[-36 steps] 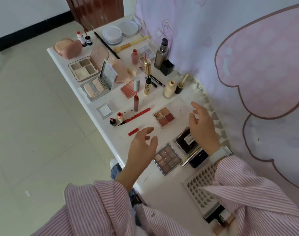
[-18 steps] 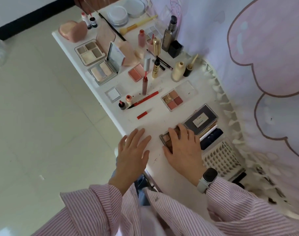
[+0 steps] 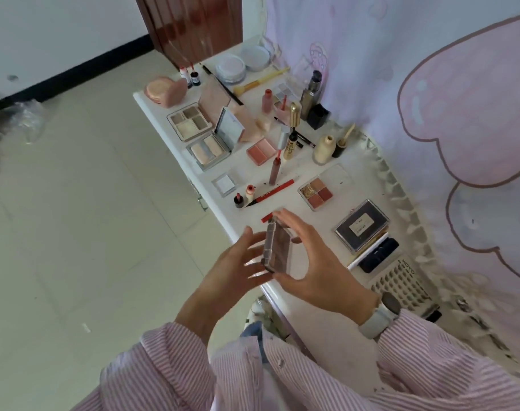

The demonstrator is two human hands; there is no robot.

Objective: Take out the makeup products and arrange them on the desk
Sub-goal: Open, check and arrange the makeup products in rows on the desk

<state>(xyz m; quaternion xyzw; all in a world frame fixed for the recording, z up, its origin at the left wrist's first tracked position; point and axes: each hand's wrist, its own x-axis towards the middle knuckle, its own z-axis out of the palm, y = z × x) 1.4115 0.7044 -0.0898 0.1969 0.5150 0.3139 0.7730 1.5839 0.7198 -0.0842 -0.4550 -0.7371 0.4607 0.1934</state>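
A brown eyeshadow palette in a clear case is lifted on edge above the white desk, near its front edge. My right hand grips it between thumb and fingers. My left hand is beside it with fingers spread and fingertips at its left side. Spread over the desk are a four-pan red palette, a black boxed compact, a red pencil, a pink blush, open highlighter palettes and a gold mascara.
A white perforated tray lies at the desk's right near edge, a dark case beside it. A pink printed curtain hangs along the right. Bottles, a brush and round compacts fill the far end. Tiled floor lies left.
The brown palette lay flat on the desk under my right hand; now it is lifted and tilted on edge. My left hand left the desk and rose beside it.
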